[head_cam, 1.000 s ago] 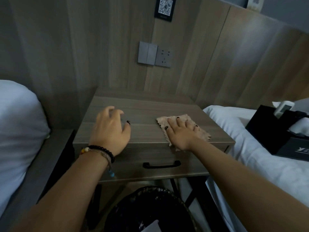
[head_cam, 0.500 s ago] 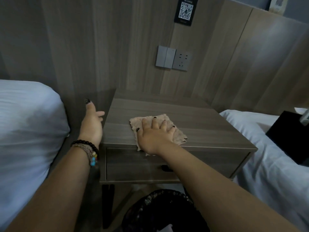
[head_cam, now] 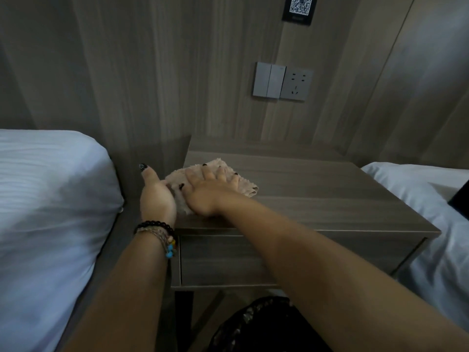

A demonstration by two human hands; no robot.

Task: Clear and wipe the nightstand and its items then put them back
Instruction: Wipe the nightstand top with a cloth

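Step in hand: wiping the nightstand top. The right hand, fingers flat, presses the cloth at the nightstand's left front corner. The left hand, fingers straight, rests against its left edge. Next move, likely: sweep the cloth toward the unwiped right side

Bare nightstand top to the right of the cloth, open up to the wall panel. Left edge crowded: left hand beside the corner, right hand flat on the cloth. Narrow gap only between nightstand and pillow. Below the drawer, a black bin in the way. Bed close on the right.
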